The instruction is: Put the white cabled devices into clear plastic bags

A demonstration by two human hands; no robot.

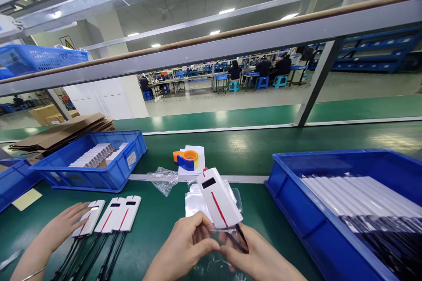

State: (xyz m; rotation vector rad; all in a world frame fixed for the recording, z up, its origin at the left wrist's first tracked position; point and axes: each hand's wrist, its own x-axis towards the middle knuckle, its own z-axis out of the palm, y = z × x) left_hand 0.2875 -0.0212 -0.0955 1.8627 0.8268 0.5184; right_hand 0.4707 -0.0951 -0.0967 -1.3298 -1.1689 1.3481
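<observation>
Holding a white rectangular plastic device with a red stripe and a black window (219, 204) at the lower centre of the frame, tilted, window end up and clear of the green bench (158, 232). Gripping with the left hand (186, 246), fingers clenched on the crinkled clear plastic bag (211, 268) just under the device's lower end. Pinching with the right hand (260, 259) the thin black cord (240, 236) that leaves that same end, the grip closed there.

Probably bagging or unbagging, so:
- Keep the bag mouth stretched taut and square to the device's end.
- Gather the cord straight along the body and avoid kinking it.
- Slide along the device's long axis, without twisting.
- Stay off the black window with the fingertips.
- Work low over the bench and away from the rim of the large blue plastic bin (296, 210) at right.
- Leave room for the co-worker's hand (64, 224) at lower left, resting on the nearest of three matching white devices in a row (112, 215).
</observation>
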